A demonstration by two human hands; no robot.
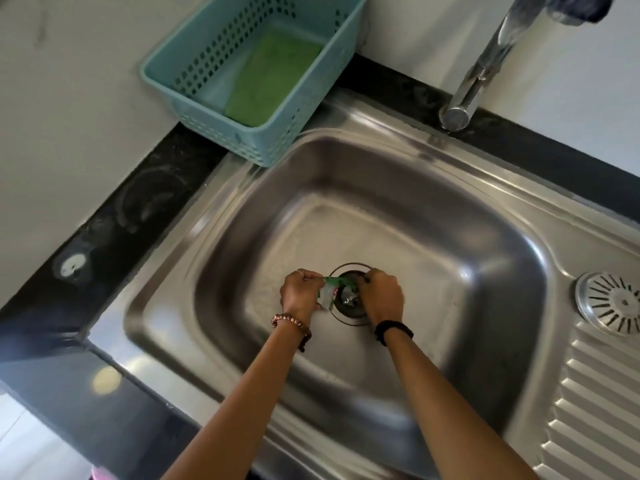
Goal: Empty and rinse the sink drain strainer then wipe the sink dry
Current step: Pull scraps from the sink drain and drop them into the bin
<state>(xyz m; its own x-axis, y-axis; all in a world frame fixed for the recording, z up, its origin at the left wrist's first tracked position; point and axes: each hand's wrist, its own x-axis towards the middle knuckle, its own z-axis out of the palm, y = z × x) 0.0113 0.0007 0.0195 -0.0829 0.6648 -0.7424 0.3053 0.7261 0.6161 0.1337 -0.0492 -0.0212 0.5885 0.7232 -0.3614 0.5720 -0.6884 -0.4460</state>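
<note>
Stainless-steel sink (pixel 450 216): the drain (pixel 349 299) lies at the basin floor's near centre, between both hands. Left hand (pixel 300 292) pinches green-and-white debris (pixel 330 289) at its left rim; right hand (pixel 381 297), fingers curled, grips the right rim. Strainer's seating is unclear.

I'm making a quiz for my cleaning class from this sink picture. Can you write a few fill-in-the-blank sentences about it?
1. The green sponge lies inside the blue ____ at the corner of the sink.
2. Both hands reach down to the ____ in the sink's floor; the left hand holds a green and white scrap.
3. The round slotted strainer lies on the ____ side of the sink.
4. The tap is running ____ water.

Missing words: basket; drain; right; no
</note>
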